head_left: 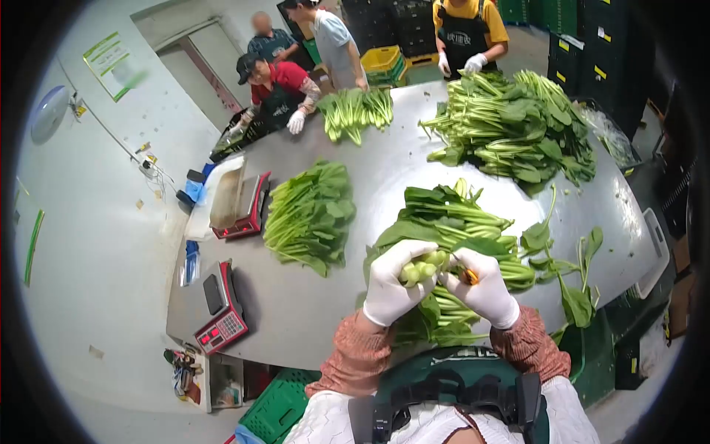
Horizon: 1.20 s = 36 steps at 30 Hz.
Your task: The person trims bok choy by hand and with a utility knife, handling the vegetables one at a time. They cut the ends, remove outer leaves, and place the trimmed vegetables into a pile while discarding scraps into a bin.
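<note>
My left hand (pixel 396 287), in a white glove, is closed around a bunch of leafy greens (pixel 423 268), its pale cut stem ends facing me. Right beside it, my right hand (pixel 485 291), also gloved, is closed on a small orange-and-black tool (pixel 469 277); its working end is hidden by the fingers and stems. Beneath and beyond both hands lies a loose pile of the same greens (pixel 462 218) on the metal table (pixel 381 166). Stray leaves (pixel 575 302) lie to the right of my right hand.
A large heap of greens (pixel 510 133) lies at the back right, with smaller piles (pixel 310 214) (pixel 356 113) to the left and far side. Two red scales (pixel 222 325) (pixel 242 203) stand along the left edge. Several people work across the table. A green crate (pixel 277 403) sits below.
</note>
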{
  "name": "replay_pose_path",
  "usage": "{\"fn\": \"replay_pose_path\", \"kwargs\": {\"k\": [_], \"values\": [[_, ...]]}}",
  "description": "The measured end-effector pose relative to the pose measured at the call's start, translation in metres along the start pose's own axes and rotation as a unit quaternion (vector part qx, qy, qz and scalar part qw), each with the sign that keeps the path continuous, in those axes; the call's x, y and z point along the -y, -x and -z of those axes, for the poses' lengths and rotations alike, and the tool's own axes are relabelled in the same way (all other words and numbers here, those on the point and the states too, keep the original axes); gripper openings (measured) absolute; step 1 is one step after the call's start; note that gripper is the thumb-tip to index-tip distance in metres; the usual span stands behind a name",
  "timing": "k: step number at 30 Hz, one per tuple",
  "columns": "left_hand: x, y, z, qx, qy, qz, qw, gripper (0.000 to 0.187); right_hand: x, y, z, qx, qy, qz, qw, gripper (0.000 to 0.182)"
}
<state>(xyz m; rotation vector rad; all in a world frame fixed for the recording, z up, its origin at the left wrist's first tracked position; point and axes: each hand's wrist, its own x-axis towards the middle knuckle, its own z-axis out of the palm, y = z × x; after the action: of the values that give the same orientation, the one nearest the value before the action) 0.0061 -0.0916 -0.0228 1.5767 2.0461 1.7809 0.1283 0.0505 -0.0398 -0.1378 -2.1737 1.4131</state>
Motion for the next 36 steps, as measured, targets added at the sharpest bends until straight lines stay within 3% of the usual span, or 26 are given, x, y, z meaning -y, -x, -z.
{"fn": "replay_pose_path", "kwargs": {"k": [2,4,6,7,8,10,12,14,16,19,22,23,24,25,26,28,29,30,33,34,36], "values": [[0.000,0.000,0.007,-0.045,-0.040,0.019,0.998,0.028,0.001,0.005,0.008,0.012,0.000,-0.047,0.999,0.019],[0.002,0.002,0.020,-0.103,-0.093,0.030,0.990,0.025,-0.001,0.011,0.016,-0.021,0.046,-0.010,0.999,0.015],[0.004,0.004,0.041,-0.216,-0.072,0.072,0.971,0.022,-0.011,0.020,0.033,-0.074,0.123,0.005,0.990,0.015],[0.020,0.011,0.058,-0.268,0.033,0.102,0.957,0.026,-0.021,0.027,0.046,-0.107,0.188,0.005,0.976,0.014],[0.039,0.023,0.077,-0.321,0.136,0.133,0.928,0.030,-0.032,0.034,0.063,-0.134,0.251,0.005,0.959,0.013],[0.054,0.041,0.108,-0.401,0.311,0.136,0.851,0.030,-0.052,0.056,0.096,-0.153,0.340,-0.143,0.917,0.012],[0.087,0.071,0.141,-0.466,0.391,0.186,0.771,0.029,-0.082,0.091,0.120,-0.227,0.332,-0.146,0.904,0.024],[0.128,0.114,0.171,-0.520,0.445,0.213,0.698,0.019,-0.108,0.133,0.148,-0.219,0.290,-0.222,0.905,0.036],[0.172,0.157,0.193,-0.563,0.460,0.222,0.650,0.016,-0.128,0.171,0.161,-0.198,0.373,-0.252,0.871,0.036],[0.197,0.169,0.210,-0.598,0.472,0.273,0.588,0.019,-0.110,0.176,0.145,-0.152,0.374,-0.325,0.855,0.035],[0.229,0.143,0.236,-0.605,0.416,0.320,0.599,0.020,-0.106,0.159,0.124,-0.151,0.366,-0.299,0.868,0.036],[0.290,0.158,0.268,-0.572,0.438,0.294,0.628,0.022,-0.105,0.151,0.117,-0.157,0.370,-0.297,0.866,0.034],[0.301,0.139,0.284,-0.534,0.465,0.300,0.639,0.026,-0.105,0.147,0.112,-0.158,0.360,-0.287,0.874,0.035],[0.303,0.110,0.296,-0.570,0.453,0.325,0.603,0.030,-0.106,0.144,0.107,-0.158,0.351,-0.277,0.880,0.035],[0.330,0.098,0.319,-0.525,0.432,0.316,0.662,0.035,-0.106,0.142,0.102,-0.159,0.342,-0.268,0.886,0.035],[0.347,0.048,0.339,-0.574,0.395,0.332,0.636,0.048,-0.108,0.138,0.094,-0.148,0.340,-0.269,0.889,0.040],[0.333,0.030,0.334,-0.533,0.361,0.348,0.682,0.056,-0.109,0.137,0.092,-0.138,0.338,-0.265,0.893,0.041],[0.316,0.011,0.327,-0.567,0.333,0.437,0.613,0.062,-0.107,0.138,0.091,-0.128,0.338,-0.269,0.893,0.042],[0.349,0.025,0.327,-0.466,0.318,0.490,0.665,0.085,-0.096,0.122,0.070,-0.132,0.287,-0.296,0.901,0.043],[0.359,0.039,0.319,-0.434,0.321,0.496,0.680,0.093,-0.101,0.123,0.069,-0.103,0.378,-0.277,0.877,0.042],[0.344,0.065,0.274,-0.404,0.292,0.466,0.731,0.072,-0.112,0.121,0.064,-0.091,0.349,-0.272,0.892,0.042]]}}
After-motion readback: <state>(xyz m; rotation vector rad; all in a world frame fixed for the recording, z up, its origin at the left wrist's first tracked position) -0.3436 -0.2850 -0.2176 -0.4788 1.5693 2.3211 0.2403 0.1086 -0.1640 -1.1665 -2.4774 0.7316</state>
